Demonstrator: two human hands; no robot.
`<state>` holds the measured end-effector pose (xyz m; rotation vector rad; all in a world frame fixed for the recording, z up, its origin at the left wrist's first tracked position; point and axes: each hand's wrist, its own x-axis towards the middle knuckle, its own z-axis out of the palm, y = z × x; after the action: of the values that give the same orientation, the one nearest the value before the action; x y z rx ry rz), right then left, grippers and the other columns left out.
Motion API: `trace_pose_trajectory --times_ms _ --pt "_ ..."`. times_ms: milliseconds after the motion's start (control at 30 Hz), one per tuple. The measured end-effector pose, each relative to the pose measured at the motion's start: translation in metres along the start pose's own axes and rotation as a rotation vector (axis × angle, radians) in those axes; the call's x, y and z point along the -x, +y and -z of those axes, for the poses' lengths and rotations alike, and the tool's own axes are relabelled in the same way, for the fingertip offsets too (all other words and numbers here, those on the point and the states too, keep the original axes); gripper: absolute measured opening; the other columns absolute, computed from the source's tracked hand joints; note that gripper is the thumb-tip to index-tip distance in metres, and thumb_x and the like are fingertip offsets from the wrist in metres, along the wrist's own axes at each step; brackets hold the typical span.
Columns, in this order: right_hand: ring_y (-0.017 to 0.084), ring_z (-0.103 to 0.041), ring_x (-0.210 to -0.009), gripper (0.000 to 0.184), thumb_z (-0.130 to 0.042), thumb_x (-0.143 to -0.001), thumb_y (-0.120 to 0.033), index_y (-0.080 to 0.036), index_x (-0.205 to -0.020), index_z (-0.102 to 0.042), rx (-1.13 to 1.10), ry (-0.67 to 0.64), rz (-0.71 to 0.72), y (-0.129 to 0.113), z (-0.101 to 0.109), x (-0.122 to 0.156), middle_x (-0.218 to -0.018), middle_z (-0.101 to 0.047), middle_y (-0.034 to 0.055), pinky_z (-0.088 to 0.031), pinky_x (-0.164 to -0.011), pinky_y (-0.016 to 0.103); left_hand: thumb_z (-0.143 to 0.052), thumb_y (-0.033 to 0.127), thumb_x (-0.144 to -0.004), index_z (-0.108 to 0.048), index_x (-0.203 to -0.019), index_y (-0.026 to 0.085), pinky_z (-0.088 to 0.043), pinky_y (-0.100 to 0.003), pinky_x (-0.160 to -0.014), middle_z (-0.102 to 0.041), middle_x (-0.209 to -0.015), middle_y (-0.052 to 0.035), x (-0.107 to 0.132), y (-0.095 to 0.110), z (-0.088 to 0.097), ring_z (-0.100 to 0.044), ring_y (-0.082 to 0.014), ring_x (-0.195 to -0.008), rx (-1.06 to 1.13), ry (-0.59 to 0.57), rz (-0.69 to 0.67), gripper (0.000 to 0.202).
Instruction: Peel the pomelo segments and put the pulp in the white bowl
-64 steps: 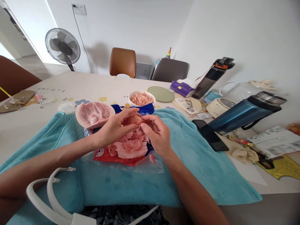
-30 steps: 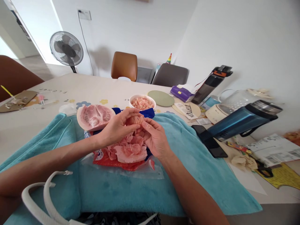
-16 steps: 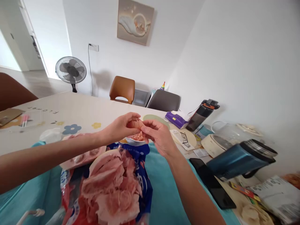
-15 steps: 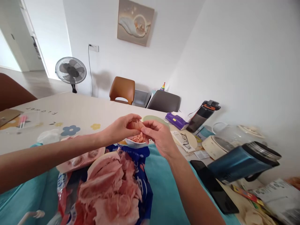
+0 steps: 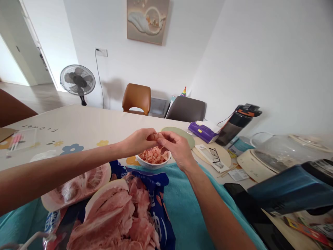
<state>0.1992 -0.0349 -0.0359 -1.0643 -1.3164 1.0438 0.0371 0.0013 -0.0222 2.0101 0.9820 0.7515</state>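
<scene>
Both hands meet above a white bowl (image 5: 153, 166) heaped with small pink pomelo pieces (image 5: 153, 155). My left hand (image 5: 140, 141) pinches a piece of pomelo flesh (image 5: 155, 136), its fingers curled round it. From the other side my right hand (image 5: 178, 147) grips the same piece between thumb and fingers. Much of that piece is hidden by the fingers. Nearer me, a pile of pomelo rind and torn membrane (image 5: 117, 215) lies on a blue plastic bag (image 5: 165, 215). Left of it, partly under my left forearm, sits a pomelo half (image 5: 83, 184) in its rind.
A teal towel (image 5: 184, 205) covers the near table. On the right are a black phone (image 5: 249, 211), a blue steel jug (image 5: 286, 189), a glass kettle (image 5: 281, 152), glasses (image 5: 215, 156), a purple tissue pack (image 5: 203, 131) and a dark bottle (image 5: 236, 123). A green mat (image 5: 179, 133) lies behind the bowl.
My hands have drawn closer together, and less of the pomelo piece shows between them. More of the bowl is now visible beneath. The view has shifted slightly.
</scene>
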Motion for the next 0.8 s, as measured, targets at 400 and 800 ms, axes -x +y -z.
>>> trace_pose_trajectory --times_ms 400,800 --pt "0.008 -0.054 -0.055 0.023 -0.083 -0.060 -0.030 -0.014 -0.070 -0.069 -0.602 0.104 -0.161 0.021 -0.021 -0.001 -0.060 -0.062 -0.0014 -0.047 -0.051 0.020 -0.056 0.034 -0.085 -0.052 -0.077 0.019 -0.042 -0.025 -0.061 -0.059 -0.069 0.0026 0.000 -0.016 -0.012 -0.053 -0.0120 -0.065 0.060 0.107 -0.123 0.018" --pt "0.006 -0.052 -0.057 0.019 -0.079 -0.067 -0.025 -0.016 -0.066 -0.062 -0.739 0.301 -0.157 0.018 -0.022 -0.001 -0.066 -0.059 -0.0026 -0.047 -0.051 0.018 -0.063 0.038 -0.081 -0.056 -0.082 0.018 -0.038 -0.021 -0.045 -0.054 -0.062 0.0048 0.003 -0.017 -0.020 -0.048 -0.0078 -0.049 0.333 0.169 -0.001 0.022"
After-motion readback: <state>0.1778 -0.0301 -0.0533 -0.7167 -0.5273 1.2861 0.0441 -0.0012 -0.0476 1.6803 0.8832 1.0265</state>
